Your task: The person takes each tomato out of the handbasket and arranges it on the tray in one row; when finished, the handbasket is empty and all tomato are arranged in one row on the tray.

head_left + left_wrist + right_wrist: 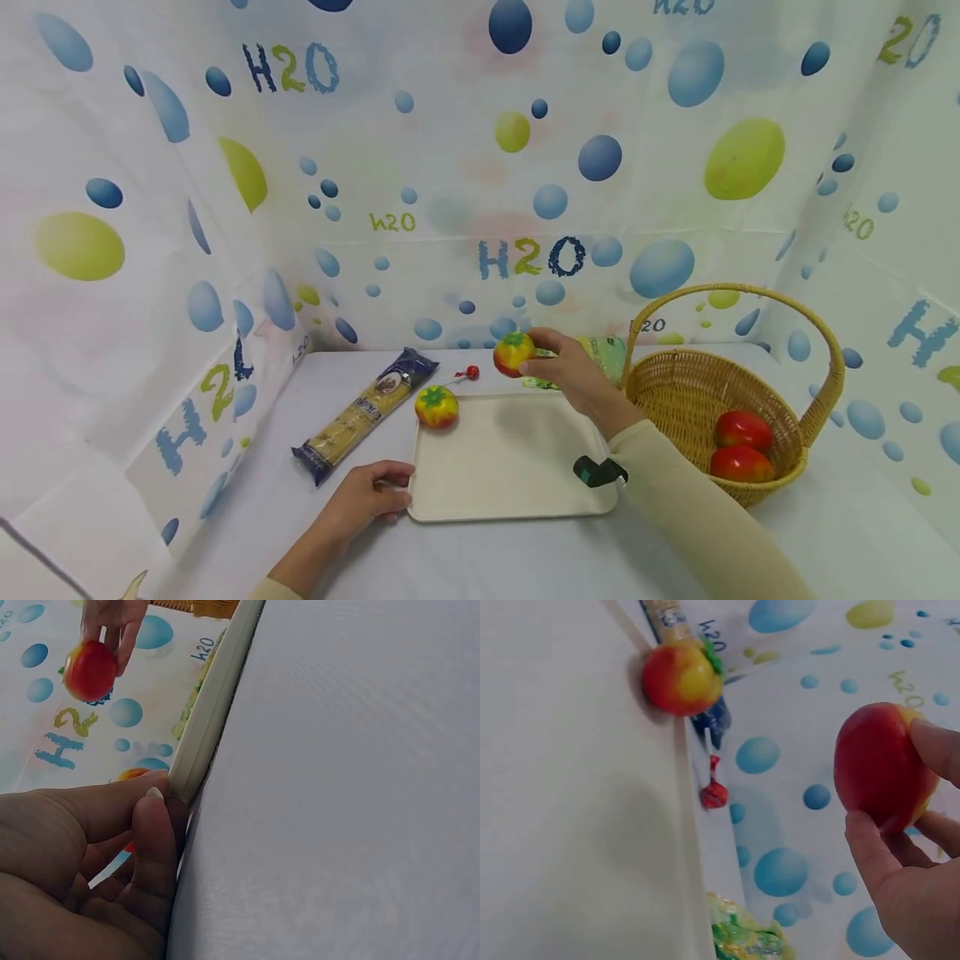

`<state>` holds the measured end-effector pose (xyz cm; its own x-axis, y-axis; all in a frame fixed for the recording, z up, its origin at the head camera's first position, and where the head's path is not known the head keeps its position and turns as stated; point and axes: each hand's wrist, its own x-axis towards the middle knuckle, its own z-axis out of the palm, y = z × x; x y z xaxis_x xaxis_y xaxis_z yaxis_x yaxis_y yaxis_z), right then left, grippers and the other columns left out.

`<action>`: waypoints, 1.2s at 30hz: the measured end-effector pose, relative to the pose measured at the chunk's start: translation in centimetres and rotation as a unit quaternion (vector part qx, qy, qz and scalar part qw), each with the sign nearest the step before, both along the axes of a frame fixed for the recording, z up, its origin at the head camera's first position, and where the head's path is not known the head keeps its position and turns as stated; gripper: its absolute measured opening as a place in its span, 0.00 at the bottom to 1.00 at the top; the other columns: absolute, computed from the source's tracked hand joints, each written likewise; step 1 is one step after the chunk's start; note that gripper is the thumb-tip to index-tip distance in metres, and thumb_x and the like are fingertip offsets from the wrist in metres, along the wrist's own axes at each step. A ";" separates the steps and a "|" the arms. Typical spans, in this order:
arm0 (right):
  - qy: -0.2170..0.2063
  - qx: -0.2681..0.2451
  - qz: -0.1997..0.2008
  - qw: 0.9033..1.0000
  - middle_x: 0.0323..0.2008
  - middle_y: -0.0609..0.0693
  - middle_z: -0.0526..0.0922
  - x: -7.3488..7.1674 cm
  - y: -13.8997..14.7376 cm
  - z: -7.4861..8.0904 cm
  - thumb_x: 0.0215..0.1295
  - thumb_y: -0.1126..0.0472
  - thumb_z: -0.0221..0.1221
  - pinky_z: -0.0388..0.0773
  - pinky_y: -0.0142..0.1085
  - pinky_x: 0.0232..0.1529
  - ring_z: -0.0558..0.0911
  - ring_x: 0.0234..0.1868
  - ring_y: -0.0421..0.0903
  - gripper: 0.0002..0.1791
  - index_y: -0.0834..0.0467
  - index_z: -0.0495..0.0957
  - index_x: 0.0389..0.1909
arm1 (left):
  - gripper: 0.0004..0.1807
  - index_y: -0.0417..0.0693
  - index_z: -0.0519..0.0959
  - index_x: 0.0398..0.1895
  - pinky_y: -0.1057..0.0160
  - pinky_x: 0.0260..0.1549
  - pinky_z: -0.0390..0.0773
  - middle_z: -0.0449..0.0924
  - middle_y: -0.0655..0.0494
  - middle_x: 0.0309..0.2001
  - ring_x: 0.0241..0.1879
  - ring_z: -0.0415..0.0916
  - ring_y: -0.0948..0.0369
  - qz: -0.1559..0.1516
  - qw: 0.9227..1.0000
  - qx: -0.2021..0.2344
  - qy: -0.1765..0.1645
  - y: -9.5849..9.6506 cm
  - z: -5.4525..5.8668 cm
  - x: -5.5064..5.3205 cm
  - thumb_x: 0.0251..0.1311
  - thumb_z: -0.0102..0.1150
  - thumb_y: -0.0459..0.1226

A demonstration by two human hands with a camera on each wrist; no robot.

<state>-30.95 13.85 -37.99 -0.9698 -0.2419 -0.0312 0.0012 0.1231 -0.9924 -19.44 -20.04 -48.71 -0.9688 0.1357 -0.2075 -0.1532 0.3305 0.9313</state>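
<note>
My right hand [570, 371] holds a red-and-yellow persimmon [513, 356] with a green leafy top above the far edge of a cream tray [510, 467]. In the right wrist view, thumb and fingers pinch this persimmon [877, 765] from its sides. Another persimmon [437, 408] sits in the tray's far left corner. My left hand [366, 498] is at the tray's left edge near the front. The left wrist view shows its thumb and bent fingers gripping the tray rim [214, 701]; part of the fingers is hidden.
Left of the tray lies a spaghetti pack [363, 412]. Behind it are a red lollipop [472, 372] and a green-and-yellow packet [606, 354], partly hidden by the right hand. A wicker basket [667, 400] with a tall handle stands at right, holding two red fruits [742, 450].
</note>
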 end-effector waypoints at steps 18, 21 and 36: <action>-0.034 0.059 0.000 0.998 0.72 0.53 0.70 -2.0 -4.0 -5.2 0.59 0.69 0.70 0.69 0.53 0.70 0.70 0.70 0.57 0.40 0.54 0.68 0.74 | 0.26 0.35 0.80 0.58 0.63 0.29 0.83 0.81 0.48 0.47 0.34 0.77 0.58 -0.001 1.000 -0.001 0.001 -0.2 0.3 0.0 0.54 0.71 0.29; -0.040 0.078 0.009 0.996 0.70 0.54 0.72 -1.9 -4.4 -6.0 0.59 0.69 0.69 0.68 0.53 0.71 0.70 0.70 0.57 0.40 0.55 0.68 0.73 | 0.25 0.34 0.80 0.57 0.63 0.30 0.83 0.81 0.48 0.45 0.34 0.77 0.59 -0.008 1.000 0.006 0.006 -0.2 0.2 0.2 0.54 0.71 0.29; -0.046 0.102 0.058 0.992 0.70 0.55 0.71 -2.2 -4.9 -7.8 0.61 0.69 0.68 0.65 0.54 0.73 0.70 0.69 0.57 0.37 0.56 0.69 0.72 | 0.25 0.34 0.80 0.57 0.62 0.30 0.83 0.81 0.49 0.45 0.34 0.77 0.59 -0.007 1.000 0.006 0.006 -0.2 0.0 0.1 0.54 0.72 0.28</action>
<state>-33.12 8.99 -45.81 -0.9268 -0.3303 -0.1786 0.0654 0.3263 -0.9430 -19.39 -20.20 -48.75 -0.9693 0.1516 -0.1937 -0.1372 0.3206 0.9372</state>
